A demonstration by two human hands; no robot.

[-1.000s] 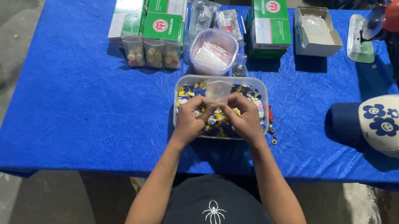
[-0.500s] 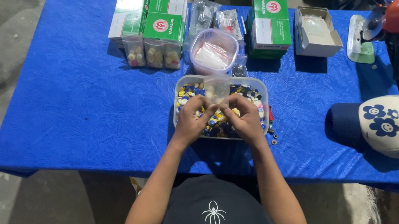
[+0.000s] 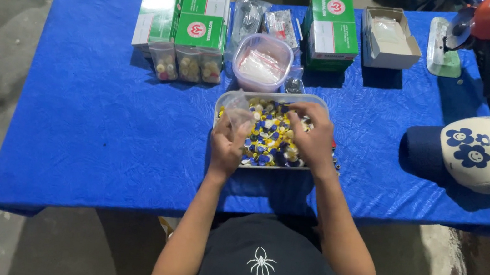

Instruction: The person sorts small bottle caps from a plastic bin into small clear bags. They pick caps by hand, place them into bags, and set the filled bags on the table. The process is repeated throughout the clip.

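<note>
Apart now, both hands: left (image 3: 226, 147) grips clear bag (image 3: 239, 110); right (image 3: 315, 142) seemingly pinches caps (image 3: 267, 137).

small clear plastic bag (image 3: 238, 112) upright over clear tray (image 3: 319, 101) of yellow, blue, white caps (image 3: 267, 139).

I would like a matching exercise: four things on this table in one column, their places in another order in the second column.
1. cap
2. green boxes
3. clear tray of small caps
4. round tub

a. under both hands
b. far left of the row at the back
c. right end of the table
d. just behind the tray

Pairs: 1-c, 2-b, 3-a, 4-d
</note>
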